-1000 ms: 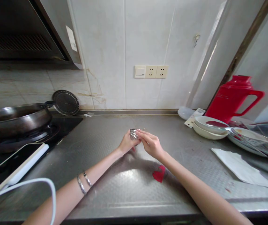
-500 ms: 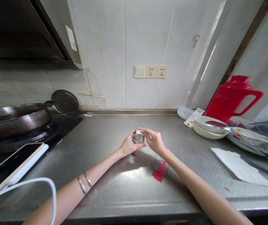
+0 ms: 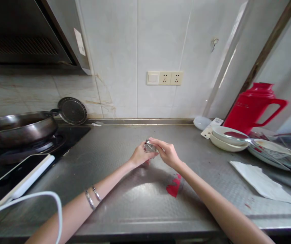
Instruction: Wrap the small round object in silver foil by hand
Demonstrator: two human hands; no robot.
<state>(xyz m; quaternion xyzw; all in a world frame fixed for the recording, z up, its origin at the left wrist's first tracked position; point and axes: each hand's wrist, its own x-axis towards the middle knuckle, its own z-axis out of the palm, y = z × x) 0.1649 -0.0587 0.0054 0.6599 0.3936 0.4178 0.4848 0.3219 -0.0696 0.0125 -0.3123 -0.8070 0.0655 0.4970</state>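
Note:
Both my hands meet over the middle of the steel counter (image 3: 125,196). My left hand (image 3: 139,156) is closed around a small crumpled piece of silver foil (image 3: 149,147). My right hand (image 3: 167,153) pinches the same foil from the right, fingertips on its top. A red scrap (image 3: 174,188) lies on the counter just under my right wrist. Two thin bracelets (image 3: 93,197) sit on my left forearm.
A wok (image 3: 18,127) sits on the stove at left, with a round lid (image 3: 72,110) against the wall. A tablet (image 3: 15,178) and white cable (image 3: 20,203) lie near left. A red thermos jug (image 3: 254,105), bowls (image 3: 228,138), plates and a paper sheet (image 3: 262,183) fill the right side.
The foil has been turned and pressed smaller between my fingers; both hands have stayed over the same spot, shifting only slightly to the right.

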